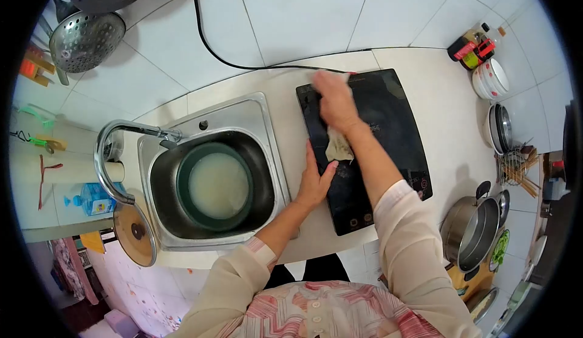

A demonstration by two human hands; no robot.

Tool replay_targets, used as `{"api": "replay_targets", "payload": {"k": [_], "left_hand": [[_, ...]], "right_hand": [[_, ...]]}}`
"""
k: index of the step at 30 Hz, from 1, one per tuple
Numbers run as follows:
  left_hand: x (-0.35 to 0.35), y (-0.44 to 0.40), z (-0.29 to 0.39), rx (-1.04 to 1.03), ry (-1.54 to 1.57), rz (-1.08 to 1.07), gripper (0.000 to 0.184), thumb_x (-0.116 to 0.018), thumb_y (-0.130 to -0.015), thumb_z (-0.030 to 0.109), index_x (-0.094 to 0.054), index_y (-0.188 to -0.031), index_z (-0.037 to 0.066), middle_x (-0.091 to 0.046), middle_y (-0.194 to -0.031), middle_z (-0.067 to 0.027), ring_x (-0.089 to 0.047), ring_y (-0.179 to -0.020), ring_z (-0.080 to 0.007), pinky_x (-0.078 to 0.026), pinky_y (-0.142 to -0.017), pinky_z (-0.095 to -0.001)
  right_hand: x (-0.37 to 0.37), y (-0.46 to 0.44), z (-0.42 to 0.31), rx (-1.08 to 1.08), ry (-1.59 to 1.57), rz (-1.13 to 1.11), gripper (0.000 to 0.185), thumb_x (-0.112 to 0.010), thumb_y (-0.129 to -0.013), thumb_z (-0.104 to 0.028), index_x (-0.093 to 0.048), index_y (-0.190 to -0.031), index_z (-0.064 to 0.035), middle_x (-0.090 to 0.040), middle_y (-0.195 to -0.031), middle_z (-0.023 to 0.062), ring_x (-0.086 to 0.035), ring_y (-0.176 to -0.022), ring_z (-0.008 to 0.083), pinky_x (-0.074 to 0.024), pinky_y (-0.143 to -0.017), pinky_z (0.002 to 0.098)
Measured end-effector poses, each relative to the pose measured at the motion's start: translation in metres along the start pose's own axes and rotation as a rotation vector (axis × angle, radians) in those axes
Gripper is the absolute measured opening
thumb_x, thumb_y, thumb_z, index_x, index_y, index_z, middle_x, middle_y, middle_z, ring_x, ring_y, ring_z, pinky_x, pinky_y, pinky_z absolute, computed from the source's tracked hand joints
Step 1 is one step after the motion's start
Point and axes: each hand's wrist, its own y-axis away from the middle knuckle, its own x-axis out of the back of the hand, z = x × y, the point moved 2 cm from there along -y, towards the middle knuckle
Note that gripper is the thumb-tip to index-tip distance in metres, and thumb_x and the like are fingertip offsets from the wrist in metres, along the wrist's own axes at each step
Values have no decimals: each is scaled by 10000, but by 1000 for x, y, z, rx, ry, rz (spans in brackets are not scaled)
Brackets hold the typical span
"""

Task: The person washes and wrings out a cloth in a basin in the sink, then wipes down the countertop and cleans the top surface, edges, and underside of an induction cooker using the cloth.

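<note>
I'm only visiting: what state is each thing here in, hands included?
Cooktop: flat on the counter; can't tell if it's on.
Cloth: crumpled on the cooktop, partly hidden by the right hand.
Right hand: over the cooktop, fingers blurred.
Left hand: open, at the cooktop's edge.
Basin: in the sink, holding cloudy liquid.
Tap: no water seen running.
Glass lid: beside the sink.
Pot: uncovered.

Dark bottles beside white bowls
</note>
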Motion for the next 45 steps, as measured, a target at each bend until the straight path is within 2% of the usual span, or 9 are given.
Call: {"api": "replay_targets", "payload": {"k": [4, 7, 11, 15, 20, 27, 32, 37, 45], "left_hand": [[2, 0, 2, 60, 9, -21, 858, -577, -897, 260, 17, -1463, 9, -501, -1251, -321, -535, -1139, -409, -410, -960, -381], [2, 4, 2, 135, 194, -62, 725, -576, -905, 243, -170, -1416, -71, -375, -1376, -259, -388, -1278, -306, -299, -1057, -340], [3, 5, -28, 232, 33, -243, 540, -604, -894, 258, -365, -1267, -51, -556, -1164, -219, -528, -1113, -312, -394, -956, -366], [0, 7, -18, 249, 42, -184, 652, -643, -871, 300, -318, -1357, 13, -493, -1272, -175, -480, -1167, -280, -360, -989, -345], [-3, 3, -7, 106, 235, 20, 743, -567, -913, 295, -149, -1460, 15, -417, -1358, -225, -460, -1222, -261, -372, -996, -323], [-7, -4, -2, 237, 155, 136, 647, -503, -942, 286, -214, -1436, -15, -505, -1263, -260, -533, -1148, -298, -409, -964, -344], [-4, -3, 19, 136, 60, 205, 623, -476, -944, 297, -229, -1423, -14, -485, -1274, -296, -497, -1163, -422, -380, -992, -411], [-10, -3, 4, 174, 102, 264, 581, -504, -944, 270, -300, -1403, -22, -525, -1258, -253, -546, -1125, -329, -412, -959, -363], [-14, 1, 7, 237, 377, 375, 520, -536, -944, 259, -426, -1304, -99, -582, -1185, -200, -564, -1067, -218, -416, -940, -300]], "right_hand": [[-16, 1, -44, 79, -113, 4, 477, -473, -699, 85, -592, -1148, -22, -580, -1175, 169, -511, -1122, 368, -381, -1003, 440], [-19, 5, -59, 86, -201, -34, 360, -503, -716, 57, -635, -1040, -27, -621, -1064, 142, -554, -1048, 347, -420, -946, 431], [-38, 14, -85, -106, -561, -60, 237, -506, -739, 63, -676, -889, -7, -666, -821, 116, -642, -820, 290, -506, -787, 367], [-30, 9, -98, -453, -930, 204, 398, -371, -722, 143, -677, -932, 0, -672, -835, 76, -625, -759, 142, -494, -715, 261], [94, 11, -39, -630, -1080, 554, 370, -367, -785, 85, -601, -1069, 48, -654, -987, 135, -633, -882, 206, -495, -834, 306], [118, 125, 10, -229, 237, 68, 477, -613, -822, -159, -531, -1282, -63, -470, -1296, 266, -474, -1201, 371, -380, -1013, 432], [53, 72, -45, -43, 55, -67, 400, -640, -770, -109, -619, -1169, -113, -512, -1265, 204, -481, -1169, 386, -385, -993, 465], [27, 28, -39, 124, -23, -214, 352, -574, -804, -80, -635, -1146, -139, -523, -1269, 113, -423, -1231, 342, -351, -1020, 461], [81, 47, 59, -364, 478, 192, 278, -540, -812, -69, -635, -1069, -112, -536, -1228, 108, -484, -1115, 338, -400, -916, 494]]}}
